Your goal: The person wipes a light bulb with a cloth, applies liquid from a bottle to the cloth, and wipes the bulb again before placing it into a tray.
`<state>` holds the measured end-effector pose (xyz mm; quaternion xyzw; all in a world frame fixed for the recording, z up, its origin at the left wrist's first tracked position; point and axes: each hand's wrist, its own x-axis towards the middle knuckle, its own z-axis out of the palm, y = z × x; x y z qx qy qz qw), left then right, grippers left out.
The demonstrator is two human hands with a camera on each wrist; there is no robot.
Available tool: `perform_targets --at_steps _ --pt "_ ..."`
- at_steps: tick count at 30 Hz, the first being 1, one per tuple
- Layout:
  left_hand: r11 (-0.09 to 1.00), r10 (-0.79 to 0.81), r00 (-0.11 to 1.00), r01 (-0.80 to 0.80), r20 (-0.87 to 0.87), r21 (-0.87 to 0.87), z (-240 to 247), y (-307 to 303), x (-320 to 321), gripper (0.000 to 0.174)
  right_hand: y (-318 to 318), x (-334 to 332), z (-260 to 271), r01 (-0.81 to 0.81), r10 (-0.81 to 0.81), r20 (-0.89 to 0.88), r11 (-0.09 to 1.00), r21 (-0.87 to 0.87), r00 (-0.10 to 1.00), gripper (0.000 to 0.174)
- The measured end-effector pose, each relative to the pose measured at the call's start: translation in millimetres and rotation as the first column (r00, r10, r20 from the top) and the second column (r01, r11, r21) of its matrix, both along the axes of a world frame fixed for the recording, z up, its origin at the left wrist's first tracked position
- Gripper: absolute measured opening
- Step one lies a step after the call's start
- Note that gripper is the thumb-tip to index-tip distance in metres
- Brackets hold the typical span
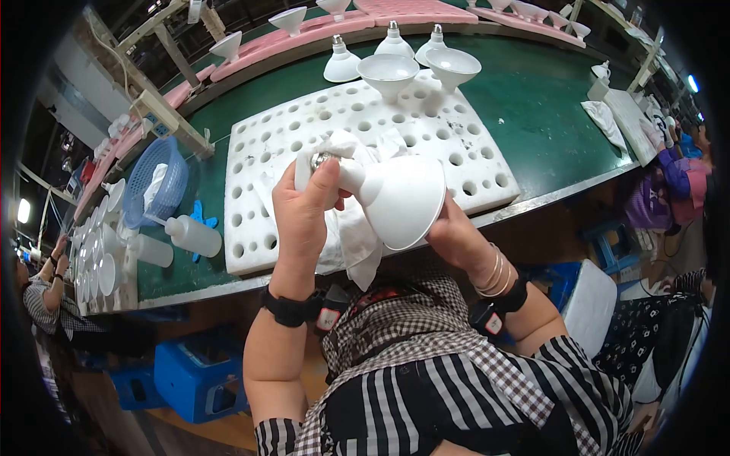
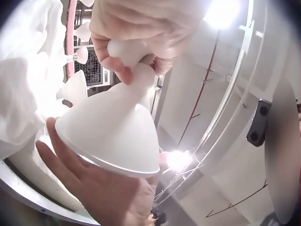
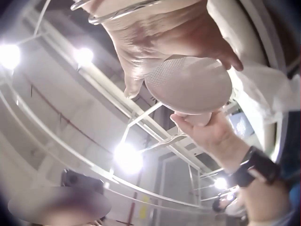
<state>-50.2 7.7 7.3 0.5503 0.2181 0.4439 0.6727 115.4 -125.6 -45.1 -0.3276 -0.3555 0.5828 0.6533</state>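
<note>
In front of the person's body, both hands hold a white reflector lamp bulb [image 1: 403,199], tilted with its wide face toward the right. The left hand [image 1: 304,209] grips the narrow end around the metal screw base [image 1: 325,160], with white cloth [image 1: 357,242] bunched about it and hanging below. A smooth white piece [image 2: 126,51] shows under the left fingers in the left wrist view. The right hand [image 1: 461,237] holds the wide rim, its thumb on one side and its fingers [image 2: 59,162] stretched along the other. In the right wrist view, the round face [image 3: 193,87] lies beneath the right palm.
A white foam board [image 1: 304,121] with rows of holes lies on the green table [image 1: 525,91]. Several bulbs [image 1: 388,72] stand at its far edge. Leftward are a blue basket [image 1: 156,182], squeeze bottles [image 1: 194,235] and more bulbs. Pink foam [image 1: 262,49] lines the back shelf.
</note>
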Motion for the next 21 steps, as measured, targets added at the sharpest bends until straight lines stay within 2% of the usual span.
perform_targets --at_steps 2,3,5,7,8,9,10,11,12,14,15,17,18,20,21 --pt "1.0 0.005 0.999 -0.004 0.036 -0.01 -0.8 -2.5 1.4 0.03 1.0 -0.4 -5.1 0.164 -0.2 0.198 0.969 0.183 0.96 0.126" --pt "1.0 -0.015 1.0 0.015 0.025 -0.01 -1.6 -3.2 0.9 0.029 2.0 1.8 -4.1 0.17 -0.206 0.2 0.969 0.182 0.958 0.126" --pt "0.999 -0.036 0.999 0.037 0.017 -0.009 -3.8 0.4 -0.4 0.029 6.5 7.8 -0.7 0.172 -0.221 0.24 0.963 0.206 0.945 0.138" --pt "0.994 -0.004 0.996 0.014 -0.088 0.113 -9.7 7.3 -3.7 0.026 6.8 4.8 6.0 0.214 -0.257 0.239 0.958 0.193 0.936 0.136" --pt "0.994 -0.002 0.996 0.012 -0.087 0.112 -10.0 7.2 -3.2 0.026 7.2 4.2 8.1 0.249 -0.288 0.238 0.952 0.179 0.928 0.135" --pt "0.767 0.347 0.928 -0.201 -0.132 0.609 -10.0 6.8 -2.4 0.025 8.5 4.5 7.6 0.249 -0.287 0.237 0.952 0.177 0.928 0.135" --pt "0.278 0.635 0.773 -0.245 0.013 0.929 -9.9 5.8 -0.9 0.025 10.7 5.3 7.1 0.259 -0.298 0.28 0.951 0.167 0.913 0.133" --pt "0.226 0.588 0.809 -0.161 -0.002 0.961 -0.1 -13.6 2.2 0.027 12.0 4.9 6.1 0.269 -0.305 0.322 0.951 0.153 0.896 0.132" --pt "0.159 0.457 0.884 0.022 -0.093 0.987 5.5 -22.4 5.0 0.027 12.4 2.8 5.7 0.265 -0.299 0.32 0.953 0.146 0.899 0.132" --pt "0.095 0.437 0.879 0.167 -0.192 0.981 2.9 -33.9 8.4 0.026 15.3 0.1 8.2 0.231 -0.273 0.265 0.957 0.177 0.925 0.129" --pt "0.099 0.445 0.875 0.163 -0.19 0.982 0.4 -25.6 6.3 0.026 16.7 3.3 3.1 0.206 -0.245 0.233 0.962 0.181 0.941 0.125" --pt "-0.005 0.575 0.806 0.174 -0.14 0.985 -7.1 -0.3 3.6 0.03 14.0 6.2 0.3 0.193 -0.225 0.27 0.971 0.141 0.936 0.124" --pt "-0.003 0.572 0.808 0.174 -0.141 0.985 -11.0 -0.6 3.9 0.03 12.6 7.5 -0.2 0.187 -0.209 0.307 0.977 0.099 0.929 0.123" --pt "0.058 0.615 0.782 0.078 -0.098 0.995 -15.2 -4.8 3.7 0.037 14.9 7.8 5.7 0.19 -0.222 0.337 0.974 0.124 0.915 0.122" --pt "0.074 0.533 0.841 0.058 -0.089 0.996 -15.2 -15.4 6.6 0.034 17.1 6.7 8.7 0.188 -0.223 0.277 0.971 0.148 0.935 0.121"
